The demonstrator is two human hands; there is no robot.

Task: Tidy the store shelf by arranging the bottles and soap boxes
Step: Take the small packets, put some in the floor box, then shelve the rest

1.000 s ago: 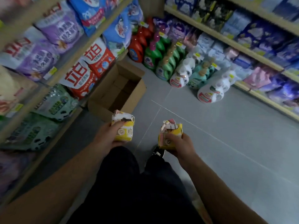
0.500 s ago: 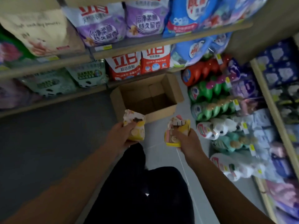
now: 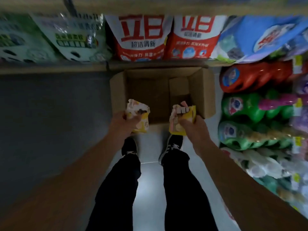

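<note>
Head view, looking down: the left hand (image 3: 122, 121) grips a yellow-and-white soap box (image 3: 138, 116) and the right hand (image 3: 193, 125) grips another yellow soap box (image 3: 182, 120), both above the near edge of an open cardboard carton (image 3: 202, 90) on the floor, beside rows of detergent bottles (image 3: 250, 77).

Two yellow soap boxes held up over the near edge of the open cardboard box (image 3: 201, 90): left soap box (image 3: 139, 117) tilted, white-topped; right soap box (image 3: 182, 120) pink-and-white-topped; red, green and white bottles (image 3: 246, 107) lying rowed on the floor along the right shelf
</note>
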